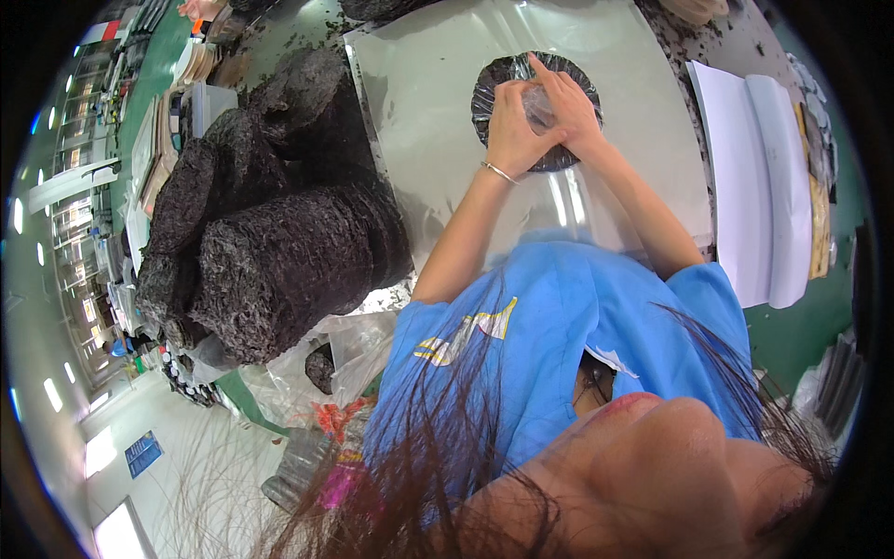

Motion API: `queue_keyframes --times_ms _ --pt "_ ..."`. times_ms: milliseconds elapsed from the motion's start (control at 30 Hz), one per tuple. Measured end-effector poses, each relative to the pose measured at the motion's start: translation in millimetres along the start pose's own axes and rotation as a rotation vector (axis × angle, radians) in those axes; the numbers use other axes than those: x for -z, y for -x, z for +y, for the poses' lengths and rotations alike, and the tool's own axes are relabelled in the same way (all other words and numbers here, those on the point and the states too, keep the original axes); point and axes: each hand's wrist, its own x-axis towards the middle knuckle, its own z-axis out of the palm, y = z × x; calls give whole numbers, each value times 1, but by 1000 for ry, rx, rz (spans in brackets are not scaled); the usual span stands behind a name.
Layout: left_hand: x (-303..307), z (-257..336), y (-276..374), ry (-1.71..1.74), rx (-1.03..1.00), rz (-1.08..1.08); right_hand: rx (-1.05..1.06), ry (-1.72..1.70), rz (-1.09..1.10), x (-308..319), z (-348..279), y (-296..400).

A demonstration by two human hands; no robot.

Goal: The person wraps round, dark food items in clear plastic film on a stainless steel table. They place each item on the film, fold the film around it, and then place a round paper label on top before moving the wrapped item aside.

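Observation:
A dark, round, flat disc [489, 84] wrapped in clear plastic film lies on the pale work surface [433, 105] in front of me. Both hands rest on it from the near side. My left hand [518, 133], with a thin bracelet at the wrist, presses over its left and middle part with thumb and fingers spread in a curve. My right hand [569, 108] lies over the right part, its index finger pointing to the far edge. The thumbs meet near the middle, where bunched clear film shows between the hands. The palms' undersides are hidden.
Large stacks of dark, rough, compressed round sheets [293, 244] stand close on the left. White sheets [733, 182] hang or lie along the right edge. Dark crumbs are scattered at the far corners. A clear plastic bag [363, 342] is at the lower left, near my body.

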Motion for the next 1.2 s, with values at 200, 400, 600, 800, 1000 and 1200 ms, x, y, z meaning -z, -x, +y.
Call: queue_keyframes --times_ms 200,400,600,800,1000,1200 --pt "-23 -11 -3 651 179 83 -134 38 134 -22 -29 -5" --pt "-21 -23 -4 106 -15 72 -42 -189 102 24 0 12" --pt "-30 -13 -7 -38 -56 81 28 127 -132 58 -9 73" --pt "-23 -41 -3 -68 -98 48 -369 336 554 218 155 160" --pt "-26 -33 -6 -32 -72 -26 -1426 824 560 427 219 372" --pt "-22 -28 -3 -37 -20 -40 -856 -365 276 373 100 338"
